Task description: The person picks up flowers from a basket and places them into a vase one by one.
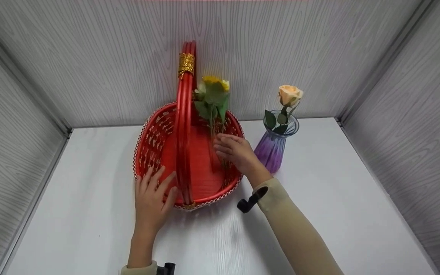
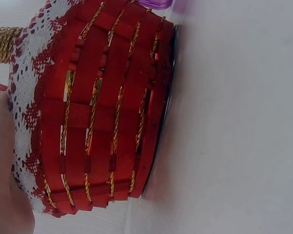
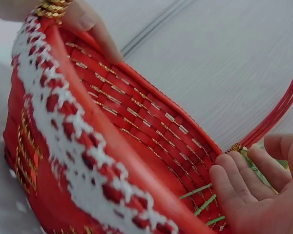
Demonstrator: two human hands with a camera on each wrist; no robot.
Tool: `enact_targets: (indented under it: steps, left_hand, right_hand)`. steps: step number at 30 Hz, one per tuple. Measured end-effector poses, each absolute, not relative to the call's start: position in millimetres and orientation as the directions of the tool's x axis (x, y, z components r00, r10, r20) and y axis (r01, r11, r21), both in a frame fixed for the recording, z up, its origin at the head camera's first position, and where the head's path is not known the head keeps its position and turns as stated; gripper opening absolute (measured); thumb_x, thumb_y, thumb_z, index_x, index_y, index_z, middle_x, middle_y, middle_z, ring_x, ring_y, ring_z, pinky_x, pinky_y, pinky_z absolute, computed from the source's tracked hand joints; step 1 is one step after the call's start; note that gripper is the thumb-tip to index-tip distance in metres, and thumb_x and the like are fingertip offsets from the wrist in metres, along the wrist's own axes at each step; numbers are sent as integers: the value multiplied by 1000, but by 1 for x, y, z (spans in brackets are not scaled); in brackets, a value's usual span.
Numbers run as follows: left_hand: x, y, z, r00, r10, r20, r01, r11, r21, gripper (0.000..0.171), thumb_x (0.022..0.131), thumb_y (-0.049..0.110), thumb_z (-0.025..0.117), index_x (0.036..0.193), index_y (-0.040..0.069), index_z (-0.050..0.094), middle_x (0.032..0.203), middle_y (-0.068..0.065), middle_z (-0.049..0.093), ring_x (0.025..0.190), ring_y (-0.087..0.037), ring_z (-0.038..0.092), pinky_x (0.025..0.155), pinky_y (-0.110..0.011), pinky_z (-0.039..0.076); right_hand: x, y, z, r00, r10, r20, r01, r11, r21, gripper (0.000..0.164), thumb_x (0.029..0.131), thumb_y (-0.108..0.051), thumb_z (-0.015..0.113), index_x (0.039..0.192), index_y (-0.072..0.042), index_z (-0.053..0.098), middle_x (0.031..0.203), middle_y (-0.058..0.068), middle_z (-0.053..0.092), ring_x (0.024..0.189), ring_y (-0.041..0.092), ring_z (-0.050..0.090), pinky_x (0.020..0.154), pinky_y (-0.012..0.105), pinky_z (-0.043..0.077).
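A red woven basket [image 1: 204,183] with a tall arched handle [image 1: 183,126] stands on the table, its rim edged in white lace. My right hand [image 1: 235,151] is over the basket's right side and holds a small bunch of flowers [image 1: 214,93] by the stems. Yellow and pale blooms with green leaves rise above the fingers, and green stem ends [image 3: 205,204] poke out below them in the right wrist view. With fingers spread, my left hand [image 1: 153,200] rests at the basket's near-left rim; part of it shows in the left wrist view.
Close to the basket's right side stands a blue-purple glass vase [image 1: 271,149] holding one peach rose [image 1: 290,95]. The white table [image 1: 342,198] meets grey wood-grain panels [image 1: 258,49] at the back and both sides. The basket's handle arches high near the back panel.
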State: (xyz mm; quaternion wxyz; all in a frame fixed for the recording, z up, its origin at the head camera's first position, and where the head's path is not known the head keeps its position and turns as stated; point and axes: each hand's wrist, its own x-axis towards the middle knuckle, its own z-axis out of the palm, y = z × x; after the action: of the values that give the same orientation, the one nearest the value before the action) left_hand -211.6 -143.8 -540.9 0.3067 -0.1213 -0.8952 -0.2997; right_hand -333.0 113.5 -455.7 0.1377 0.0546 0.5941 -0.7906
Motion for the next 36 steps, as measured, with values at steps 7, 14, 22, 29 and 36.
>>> enact_targets:
  steps: [7,14,22,29,36]
  left_hand:
    - [-211,-143,-541,-783,32,622,396,796,457,41,96,41,58,133,25,66,147,-9,54,142,-38,38,118,-65,15]
    - [-211,-142,-542,-779,41,626,389,814,432,41,96,41,57,133,25,66,146,-11,55,142,-39,38,117,-65,17]
    - [-210,-144,-541,-784,47,619,381,824,420,42,97,41,54,135,26,65,148,-12,53,142,-41,37,118,-65,16]
    - [-207,-143,-539,-783,43,620,377,826,420,42,96,39,56,135,26,65,148,-11,53,143,-40,37,117,-65,17]
    - [-205,-141,-536,-801,41,597,359,831,425,43,95,41,57,134,27,65,148,-9,53,144,-38,35,118,-65,15]
  right_hand:
    - [-343,107,-463,-947,-131,-295,323,-371,-871,44,104,-23,52,142,-1,52,141,19,57,135,34,51,106,38,48]
    - [-346,102,-471,-942,-109,-317,332,-421,-844,44,105,-24,50,141,1,52,148,22,49,139,34,46,111,41,43]
    - [-353,94,-476,-939,-72,-337,334,-435,-837,43,106,-24,47,139,3,53,144,22,53,136,35,50,110,41,44]
    - [-352,91,-478,-941,-81,-328,332,-408,-851,47,106,-25,45,142,4,49,144,21,54,139,35,46,113,43,40]
    - [-352,91,-479,-944,-33,-328,317,-366,-875,42,105,-23,48,138,2,54,145,21,53,137,34,48,111,41,43]
